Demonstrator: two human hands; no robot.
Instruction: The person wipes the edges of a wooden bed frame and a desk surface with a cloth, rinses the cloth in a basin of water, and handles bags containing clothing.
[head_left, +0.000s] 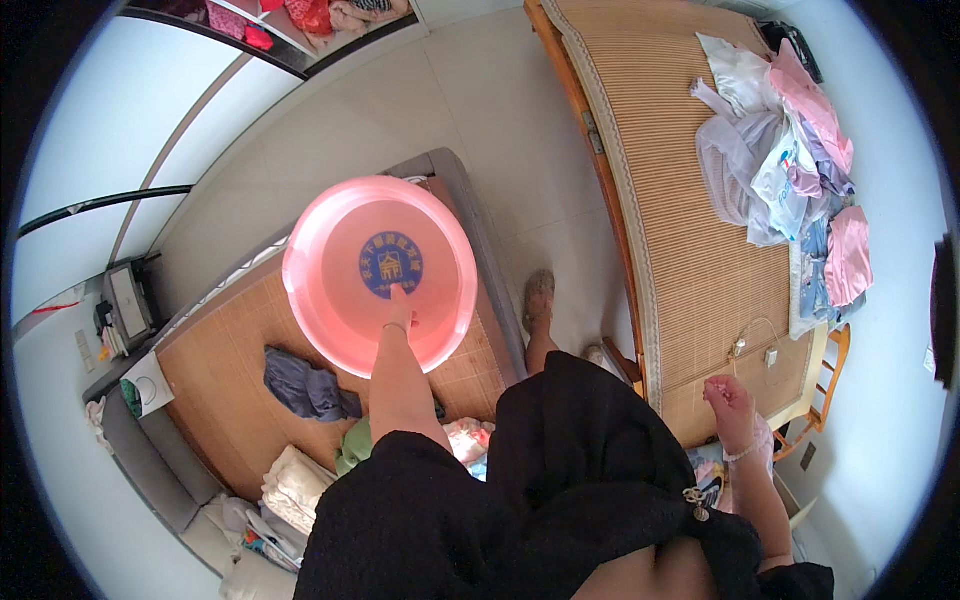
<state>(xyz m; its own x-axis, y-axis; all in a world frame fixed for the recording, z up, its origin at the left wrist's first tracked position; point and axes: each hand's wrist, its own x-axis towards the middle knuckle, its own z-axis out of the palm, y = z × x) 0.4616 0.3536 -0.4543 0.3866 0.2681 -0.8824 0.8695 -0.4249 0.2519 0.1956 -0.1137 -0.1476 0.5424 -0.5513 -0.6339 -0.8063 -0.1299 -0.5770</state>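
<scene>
A pink plastic basin (341, 292) with a round blue printed mark inside stands on the bamboo mat of a bed (225, 330). Over the basin's inside reaches my left hand (403, 309), its fingers partly extended; whether it touches the bottom I cannot tell. My right hand (726, 397) is raised at the right near the second bed's end, its fingers curled, and a small light thing may be between them. A dark grey garment (304, 384) lies on the mat just below the basin.
At the right is a second bed with a woven mat (660, 225), bearing a pile of clothes and plastic bags (780, 165). A wooden chair (829, 375) stands beyond its end. Tiled floor (510, 150) runs between the beds. A folded cream quilt (296, 487) lies lower left.
</scene>
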